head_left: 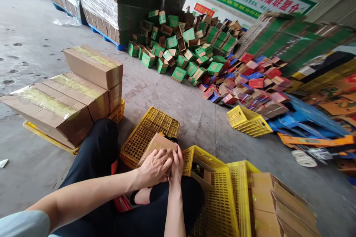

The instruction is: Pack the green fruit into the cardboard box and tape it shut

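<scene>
A small brown cardboard box (160, 142) rests on an upturned yellow plastic crate (151, 124) between my legs. My left hand (156, 166) presses across the near side of the box, its fingers bent over the cardboard. At the right edge of the box, my right hand (176, 164) wraps its fingers around the corner, touching my left fingers. A black object (171, 139) shows behind the box; its kind is hard to make out. My palms and part of the box's near side are hidden.
Taped cartons (58, 103) are stacked at my left. Beside my right knee stand a yellow basket (217, 192) with dark items inside and a crate of folded cardboard (275, 203). Green boxes (167, 52), red boxes (250, 77) and a blue pallet jack (311, 114) lie beyond.
</scene>
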### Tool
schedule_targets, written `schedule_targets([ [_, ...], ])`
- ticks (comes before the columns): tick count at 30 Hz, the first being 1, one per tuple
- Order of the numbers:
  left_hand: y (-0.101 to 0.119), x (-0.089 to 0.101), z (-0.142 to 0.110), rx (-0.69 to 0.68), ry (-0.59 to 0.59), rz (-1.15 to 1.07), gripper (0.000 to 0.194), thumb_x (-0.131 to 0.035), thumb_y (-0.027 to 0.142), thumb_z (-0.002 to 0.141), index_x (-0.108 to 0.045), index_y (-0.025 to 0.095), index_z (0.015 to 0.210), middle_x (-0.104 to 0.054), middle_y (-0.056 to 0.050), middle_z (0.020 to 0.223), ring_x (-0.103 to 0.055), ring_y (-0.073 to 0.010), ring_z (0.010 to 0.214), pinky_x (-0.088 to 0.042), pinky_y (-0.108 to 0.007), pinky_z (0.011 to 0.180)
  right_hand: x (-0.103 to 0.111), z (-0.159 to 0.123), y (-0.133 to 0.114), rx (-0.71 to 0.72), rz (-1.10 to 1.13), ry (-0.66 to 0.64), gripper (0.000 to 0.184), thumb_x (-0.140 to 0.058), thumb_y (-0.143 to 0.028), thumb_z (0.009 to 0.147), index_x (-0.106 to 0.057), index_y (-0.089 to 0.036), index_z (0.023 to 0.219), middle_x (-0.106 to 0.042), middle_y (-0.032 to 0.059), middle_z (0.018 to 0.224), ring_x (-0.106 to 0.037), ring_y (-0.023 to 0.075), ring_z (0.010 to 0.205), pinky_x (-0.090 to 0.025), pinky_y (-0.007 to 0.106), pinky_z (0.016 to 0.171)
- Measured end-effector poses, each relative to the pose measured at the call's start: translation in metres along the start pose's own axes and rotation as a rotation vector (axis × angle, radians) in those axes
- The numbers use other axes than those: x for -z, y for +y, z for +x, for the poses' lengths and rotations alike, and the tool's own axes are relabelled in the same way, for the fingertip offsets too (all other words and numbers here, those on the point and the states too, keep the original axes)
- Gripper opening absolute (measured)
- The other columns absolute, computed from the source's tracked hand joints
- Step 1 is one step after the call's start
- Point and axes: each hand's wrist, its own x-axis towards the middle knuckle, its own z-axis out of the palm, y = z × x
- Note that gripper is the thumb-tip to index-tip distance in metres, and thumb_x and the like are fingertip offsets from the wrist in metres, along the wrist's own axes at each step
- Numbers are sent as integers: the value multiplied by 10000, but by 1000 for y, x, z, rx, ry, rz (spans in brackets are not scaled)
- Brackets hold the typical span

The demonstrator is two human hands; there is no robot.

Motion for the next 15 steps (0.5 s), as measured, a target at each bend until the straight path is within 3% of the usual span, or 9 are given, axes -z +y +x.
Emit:
schedule_targets([
  [3,-3,-1,1,-6,-9,-15,726,-734,521,895,-474,187,1484,-520,-179,1570,-458,-375,1423,-420,-466,1084,1,3,-2,-38,-24,-19,709,-602,-640,889,-598,-235,1470,-595,99,1548,-590,286,1398,-526,414,1113],
  [8,-9,-6,-6,3,36,-91,925,-764,571,865,-364,163,1592,-429,-174,1662,-416,-369,1497,-428,-456,1102,1,5,-3,-79,-2,-57,735,-621,-661,883,-570,-247,1489,-656,86,1473,-657,285,1307,-580,384,1014],
  [15,-26,3,-29,14,85,-113,797,-685,525,963,-378,179,1612,-445,-154,1661,-441,-313,1519,-326,-461,1232,0,9,-2,-10,-52,-8,665,-647,-643,869,-642,-237,1395,-734,84,1342,-714,285,1172,-603,362,906],
])
